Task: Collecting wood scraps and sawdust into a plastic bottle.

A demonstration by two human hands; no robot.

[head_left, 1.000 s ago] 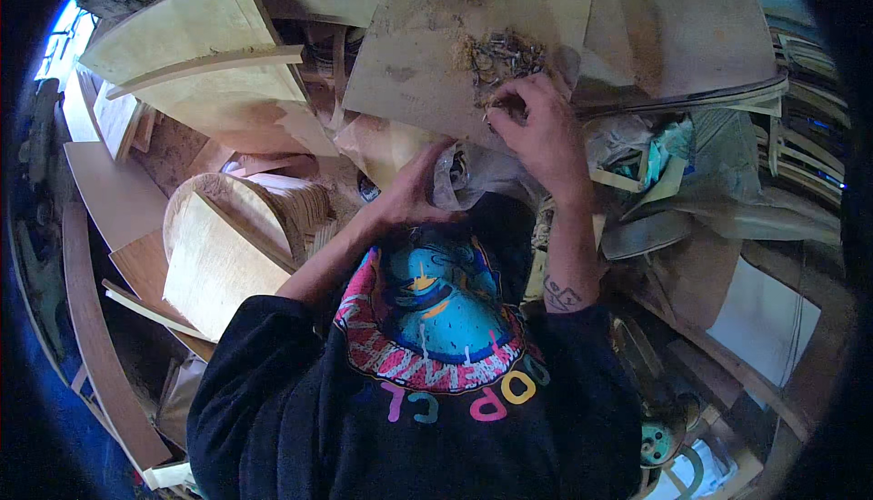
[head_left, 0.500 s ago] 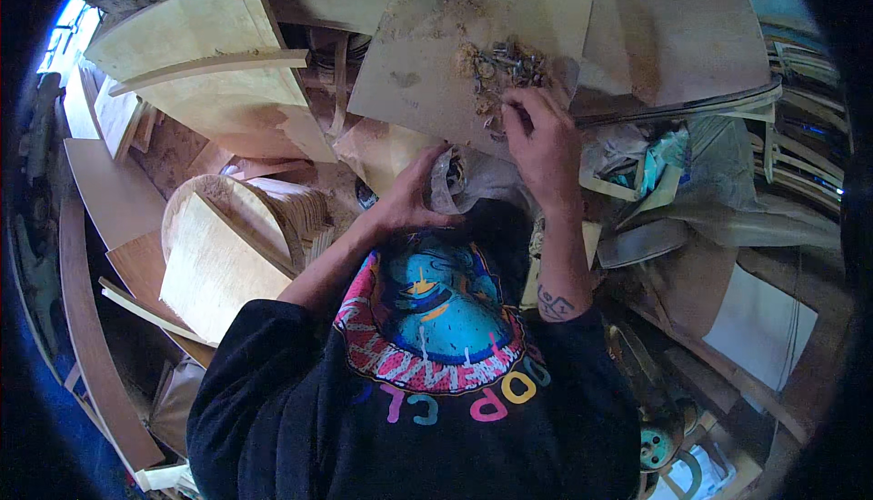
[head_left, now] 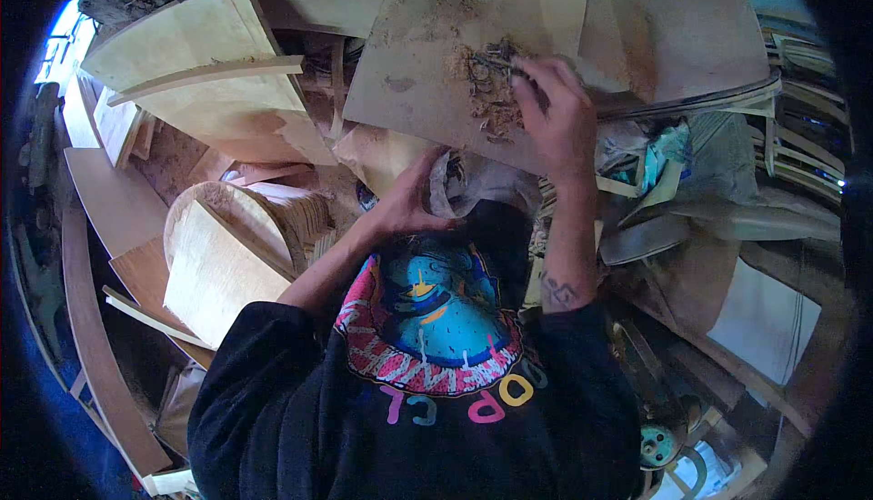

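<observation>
I am seeing a black shirt [head_left: 273, 400], which is carrying a turquoise, pink and yellow print [head_left: 455, 332]. The metal pieces [head_left: 494, 62] are looking dark grey against the brownish board [head_left: 409, 111].

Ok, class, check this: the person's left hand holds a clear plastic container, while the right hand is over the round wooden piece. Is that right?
Not quite. The head view shows the right hand at the small metal pieces on the flat board instead. The left hand does hold a clear plastic container.
</observation>
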